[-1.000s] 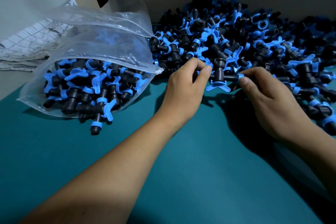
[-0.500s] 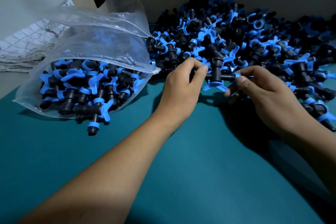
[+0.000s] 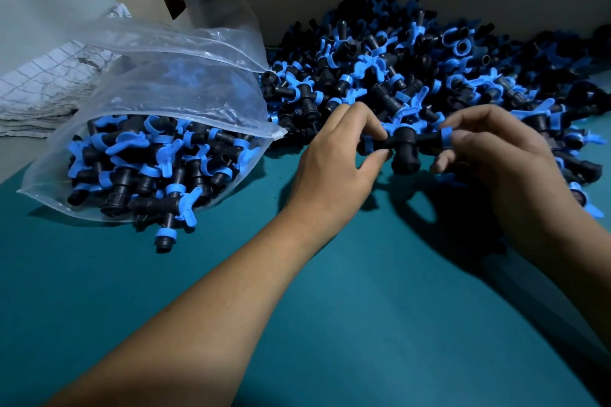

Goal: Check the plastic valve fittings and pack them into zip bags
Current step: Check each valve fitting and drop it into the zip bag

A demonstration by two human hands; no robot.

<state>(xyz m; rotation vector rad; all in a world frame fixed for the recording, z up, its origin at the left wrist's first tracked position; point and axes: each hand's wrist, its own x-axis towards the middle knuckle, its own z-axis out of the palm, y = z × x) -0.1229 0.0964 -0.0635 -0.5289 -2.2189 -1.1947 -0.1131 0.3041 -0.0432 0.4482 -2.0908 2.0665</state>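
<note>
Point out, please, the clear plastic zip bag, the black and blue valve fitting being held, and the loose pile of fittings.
Clear plastic zip bag (image 3: 185,89): head view, on its upper film.
Held black and blue plastic valve fitting (image 3: 405,145): head view, on its black centre body.
Loose pile of black and blue fittings (image 3: 429,53): head view, near its middle.

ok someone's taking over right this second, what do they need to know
Left hand pinches one end of a fitting; right hand pinches its other end, at the blue ring. It is held just above the mat, at the front of the loose pile.
Zip bag lies to the left, mouth open toward the pile, partly filled; one fitting pokes out of the mouth at the near edge.
Left: check this one, bag it, work through the pile, seal the bag.
</note>
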